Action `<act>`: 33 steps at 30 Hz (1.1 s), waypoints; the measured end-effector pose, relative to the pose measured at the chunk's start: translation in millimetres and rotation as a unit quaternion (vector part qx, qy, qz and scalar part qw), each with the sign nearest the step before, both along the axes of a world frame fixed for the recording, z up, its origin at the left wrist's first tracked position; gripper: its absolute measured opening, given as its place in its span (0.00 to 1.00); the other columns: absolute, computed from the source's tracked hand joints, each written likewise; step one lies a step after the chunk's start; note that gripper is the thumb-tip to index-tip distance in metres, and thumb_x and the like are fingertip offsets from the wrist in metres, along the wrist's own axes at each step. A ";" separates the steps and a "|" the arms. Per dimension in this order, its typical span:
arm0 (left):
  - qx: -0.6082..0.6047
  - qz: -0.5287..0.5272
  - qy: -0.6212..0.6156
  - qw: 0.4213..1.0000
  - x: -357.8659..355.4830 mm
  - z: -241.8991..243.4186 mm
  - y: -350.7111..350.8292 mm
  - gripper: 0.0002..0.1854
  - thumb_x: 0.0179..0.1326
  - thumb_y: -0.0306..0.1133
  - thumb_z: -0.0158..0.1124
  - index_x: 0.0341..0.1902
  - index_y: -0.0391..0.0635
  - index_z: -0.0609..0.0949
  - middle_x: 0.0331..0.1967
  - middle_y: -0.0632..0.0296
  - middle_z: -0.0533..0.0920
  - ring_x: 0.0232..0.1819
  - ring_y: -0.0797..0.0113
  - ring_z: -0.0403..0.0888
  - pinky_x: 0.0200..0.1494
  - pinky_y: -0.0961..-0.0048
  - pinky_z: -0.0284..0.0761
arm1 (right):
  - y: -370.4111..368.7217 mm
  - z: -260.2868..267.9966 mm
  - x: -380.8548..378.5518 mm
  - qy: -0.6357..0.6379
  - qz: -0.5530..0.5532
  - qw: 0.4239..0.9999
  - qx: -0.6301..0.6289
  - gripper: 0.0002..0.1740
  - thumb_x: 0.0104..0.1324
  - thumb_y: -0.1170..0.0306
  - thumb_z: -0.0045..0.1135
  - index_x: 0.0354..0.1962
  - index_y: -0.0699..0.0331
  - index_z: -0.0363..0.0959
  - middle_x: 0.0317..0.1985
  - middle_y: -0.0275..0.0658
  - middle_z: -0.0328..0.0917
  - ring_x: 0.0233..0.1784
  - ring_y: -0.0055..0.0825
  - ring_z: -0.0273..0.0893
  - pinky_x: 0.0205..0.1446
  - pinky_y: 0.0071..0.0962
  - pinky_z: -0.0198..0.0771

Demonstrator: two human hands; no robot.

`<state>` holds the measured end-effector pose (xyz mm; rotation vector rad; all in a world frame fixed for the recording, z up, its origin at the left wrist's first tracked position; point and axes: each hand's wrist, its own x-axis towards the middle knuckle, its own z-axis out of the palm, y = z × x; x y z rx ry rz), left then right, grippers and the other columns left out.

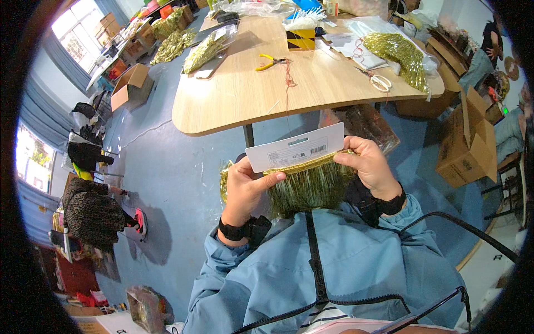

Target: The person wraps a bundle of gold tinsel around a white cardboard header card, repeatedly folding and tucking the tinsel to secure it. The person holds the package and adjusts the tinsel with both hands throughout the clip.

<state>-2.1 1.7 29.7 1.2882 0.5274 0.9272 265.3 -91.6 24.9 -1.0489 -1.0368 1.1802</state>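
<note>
My left hand (250, 185) pinches the left end of a gold tinsel fringe (308, 188), thumb on its braided gold band (308, 164). At the band's right end, my right hand (367, 160) grips it between thumb and fingers. Behind the band stands a white header card (296, 148) with a hang slot, a barcode and small print; both hands touch its lower corners. The metallic strands hang down toward my lap. A thin red thread (288, 83) runs from the table over its edge toward the card.
Ahead is a wooden table (233, 100) with yellow-handled pliers (271, 62), white-handled scissors (377, 80), a striped box of white ties (301, 37) and gold tinsel bundles (396, 54). Open cardboard boxes (469, 142) stand at right. A person (94, 213) is at left.
</note>
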 end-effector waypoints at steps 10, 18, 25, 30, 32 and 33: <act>0.007 0.059 -0.010 0.998 4.0 -4.7 -1.5 0.15 0.59 0.21 0.73 0.45 0.37 0.75 0.41 0.58 0.86 0.45 0.73 0.83 0.52 0.76 0.77 | 2.8 -7.3 3.6 0.096 0.003 0.995 -0.008 0.10 0.67 0.77 0.61 0.45 0.71 0.78 0.45 0.35 0.84 0.48 0.18 0.77 0.60 0.22 0.69; 0.236 0.175 0.016 0.956 11.8 -6.4 -13.9 0.21 0.61 0.19 0.70 0.55 0.38 0.73 0.37 0.55 0.85 0.39 0.68 0.86 0.43 0.73 0.81 | 3.1 -5.3 6.1 0.083 -0.018 0.996 0.004 0.11 0.67 0.78 0.60 0.47 0.70 0.78 0.44 0.34 0.83 0.48 0.18 0.77 0.60 0.21 0.69; 0.356 0.150 0.173 0.906 7.9 11.3 -9.2 0.10 0.60 0.19 0.70 0.45 0.38 0.84 0.39 0.56 0.87 0.42 0.71 0.86 0.47 0.74 0.83 | -1.7 2.1 5.8 0.071 -0.029 0.997 0.009 0.12 0.65 0.78 0.62 0.47 0.70 0.79 0.44 0.34 0.83 0.47 0.18 0.78 0.57 0.21 0.71; 0.310 0.125 0.178 0.925 3.9 11.1 -8.4 0.08 0.60 0.18 0.69 0.43 0.37 0.83 0.39 0.58 0.87 0.41 0.74 0.85 0.45 0.75 0.82 | -2.9 6.8 6.3 0.065 -0.030 0.997 0.002 0.11 0.65 0.78 0.62 0.45 0.71 0.80 0.42 0.34 0.84 0.46 0.17 0.78 0.56 0.20 0.71; 0.247 0.108 0.141 0.953 3.0 8.1 -7.3 0.08 0.61 0.18 0.68 0.44 0.36 0.82 0.40 0.59 0.87 0.41 0.74 0.85 0.45 0.76 0.81 | -2.6 9.1 5.9 0.065 -0.031 0.997 -0.010 0.10 0.65 0.78 0.62 0.44 0.71 0.80 0.42 0.34 0.84 0.45 0.17 0.79 0.56 0.20 0.71; 0.192 0.094 0.103 0.971 3.5 5.9 -6.7 0.08 0.62 0.18 0.67 0.45 0.35 0.82 0.40 0.59 0.86 0.41 0.74 0.85 0.45 0.77 0.81 | -2.3 10.4 5.4 0.066 -0.030 0.997 -0.016 0.10 0.65 0.78 0.62 0.44 0.71 0.80 0.42 0.35 0.84 0.45 0.17 0.79 0.56 0.20 0.71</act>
